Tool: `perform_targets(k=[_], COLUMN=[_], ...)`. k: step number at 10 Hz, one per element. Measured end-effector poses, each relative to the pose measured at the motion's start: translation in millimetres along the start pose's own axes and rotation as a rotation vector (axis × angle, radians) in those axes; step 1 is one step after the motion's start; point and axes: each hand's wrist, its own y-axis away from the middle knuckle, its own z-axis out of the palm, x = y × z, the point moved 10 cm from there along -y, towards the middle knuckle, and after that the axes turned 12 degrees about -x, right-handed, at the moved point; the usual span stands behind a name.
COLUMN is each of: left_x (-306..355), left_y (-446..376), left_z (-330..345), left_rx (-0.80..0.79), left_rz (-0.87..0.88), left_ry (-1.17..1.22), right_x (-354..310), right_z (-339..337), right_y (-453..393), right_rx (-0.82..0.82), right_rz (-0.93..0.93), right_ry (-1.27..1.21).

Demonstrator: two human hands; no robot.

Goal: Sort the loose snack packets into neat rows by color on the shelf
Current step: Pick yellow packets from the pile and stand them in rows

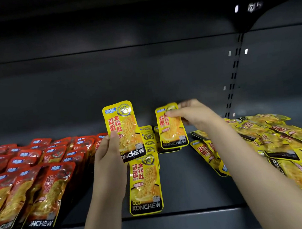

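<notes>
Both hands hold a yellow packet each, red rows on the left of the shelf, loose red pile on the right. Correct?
Not quite: the head view shows the loose pile on the right is yellow, not red. The left hand and right hand each hold a yellow packet, and the red rows are on the left.

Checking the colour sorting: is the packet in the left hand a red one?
No, the left hand holds a yellow packet, while the red packets lie in rows further left.
</notes>
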Motion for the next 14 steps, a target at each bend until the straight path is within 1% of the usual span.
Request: perform_targets(k=[1,2,3,4,5,6,7,9,11,14], left_x=[-4,-16,-11,-7,-4,-5,-7,-11,-15,-14], left_y=[-5,-8,-12,-12,-10,-7,-5,0,5,3], left_z=[-8,-11,-5,0,2,1,1,-1,1,12], left_rx=[-0.02,0.018,-0.046,-0.055,-0.076,-0.071,-0.077,-0.052,-0.028,-0.039], left_rz=[-0.01,-0.051,-0.03,-0.025,0.017,0.014,0.005,-0.034,-0.069,-0.102], left_ry=[0.064,0.29,0.233,0.262,0.245,0.26,0.226,0.237,0.25,0.184], right_x=[28,47,60,68,67,62,60,55,48,44], right_z=[0,3,4,4,6,4,3,0,2,3], right_y=[-11,-15,-17,-20,-18,-16,-15,-8,-5,-1], right_rx=[-0.009,-0.04,-0.022,0.001,0.021,0.066,0.114,0.168,0.187,0.2], right_rz=[0.078,0.139,0.188,0.204,0.201,0.189,0.176,0.204,0.16,0.152], right_ry=[0.024,-0.016,0.029,0.122,0.177,0.282,0.372,0.545,0.577,0.565])
